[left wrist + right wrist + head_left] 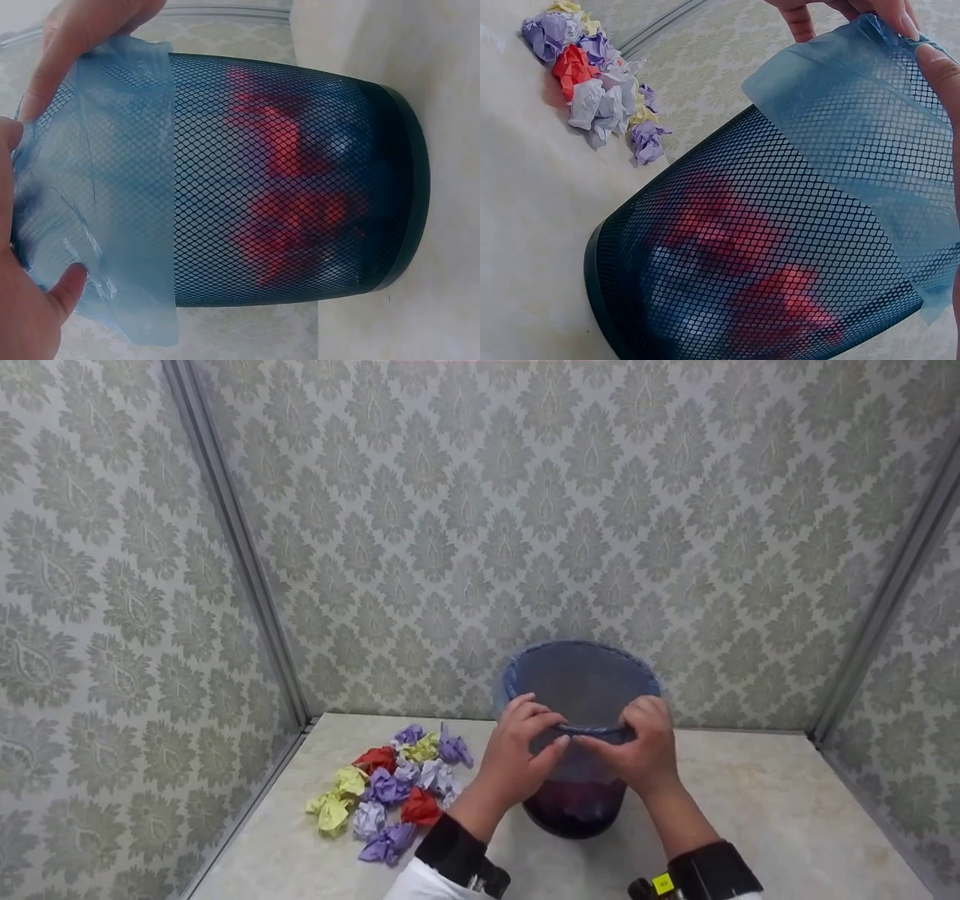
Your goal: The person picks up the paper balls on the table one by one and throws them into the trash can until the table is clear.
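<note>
A dark mesh wastebasket [574, 810] stands upright on the table, its mouth lined with a translucent blue trash bag [127, 202] folded down over the outside. Red and pale crumpled paper [720, 225] shows through the mesh low inside. My left hand [517, 746] grips the bag at the near rim, fingers over the edge and thumb outside. Just across from it, my right hand [643, 742] pinches the bag at the same rim, thumb pointing toward the left thumb. Both hands cover parts of the near rim.
Left of the wastebasket lies a loose pile of crumpled paper balls [390, 786] in purple, yellow, red and white. Patterned wall panels [465, 510] enclose the pale table [765, 810] at the back and both sides, with grey metal posts [232, 532] at the corners.
</note>
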{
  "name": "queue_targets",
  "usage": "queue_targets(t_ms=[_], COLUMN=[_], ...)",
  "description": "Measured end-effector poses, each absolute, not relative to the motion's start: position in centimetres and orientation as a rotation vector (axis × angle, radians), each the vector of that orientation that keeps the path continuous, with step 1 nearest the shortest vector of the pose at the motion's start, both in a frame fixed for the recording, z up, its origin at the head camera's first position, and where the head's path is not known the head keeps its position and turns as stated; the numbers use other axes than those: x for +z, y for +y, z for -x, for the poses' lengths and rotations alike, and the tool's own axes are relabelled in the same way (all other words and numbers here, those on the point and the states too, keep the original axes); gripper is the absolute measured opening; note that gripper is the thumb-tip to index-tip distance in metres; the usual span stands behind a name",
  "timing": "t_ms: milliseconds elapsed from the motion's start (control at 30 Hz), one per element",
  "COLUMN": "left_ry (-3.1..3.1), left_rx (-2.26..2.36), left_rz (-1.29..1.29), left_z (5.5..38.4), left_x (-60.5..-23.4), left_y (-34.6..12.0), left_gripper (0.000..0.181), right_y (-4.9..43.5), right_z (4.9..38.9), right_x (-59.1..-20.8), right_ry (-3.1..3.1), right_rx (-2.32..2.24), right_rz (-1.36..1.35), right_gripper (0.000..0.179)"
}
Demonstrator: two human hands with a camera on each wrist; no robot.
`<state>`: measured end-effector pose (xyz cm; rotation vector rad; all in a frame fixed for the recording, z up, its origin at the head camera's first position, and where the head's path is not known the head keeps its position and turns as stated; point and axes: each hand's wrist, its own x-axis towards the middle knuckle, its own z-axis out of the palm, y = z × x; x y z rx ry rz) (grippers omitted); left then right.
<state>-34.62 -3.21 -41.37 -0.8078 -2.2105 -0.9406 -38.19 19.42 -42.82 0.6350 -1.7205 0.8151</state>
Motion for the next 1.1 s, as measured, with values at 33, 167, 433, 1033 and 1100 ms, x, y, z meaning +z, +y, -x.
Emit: queue_targets(t_ms=[33,167,433,1033,1100], left_ry=[-2.207,-2.192,-2.19,-2.422,-2.448], left_rx=[-0.945,-0.965,-0.991,-0.718,-0.707], left_rz=[0.807,0.805,0.8,0.779,0.802], left_z=[34.6,34.6,34.5,33.2,33.1], left_x=[-41.4,-41.4,-41.3,-39.7,-39.7], left_y=[-3.2,-3.2,-3.1,-3.7,-4.0], left_gripper=[0.026,0.026,0.026,0.037,0.041], right_y=[19.4,19.3,19.3,19.2,19.2], right_z=[38.2,38.0,38.0,37.7,37.7], right_x=[-42.8,-42.9,-42.9,-42.3,-42.4], right_ry=[-1.72,-1.734,-1.712,-1.758,-1.765], right_rx=[0.82,0.832,0.835,0.848,0.842], right_rz=[-0.631,-0.613,-0.635,-0.637,-0.626], right_gripper=[0.069,0.069,0.069,0.071,0.072])
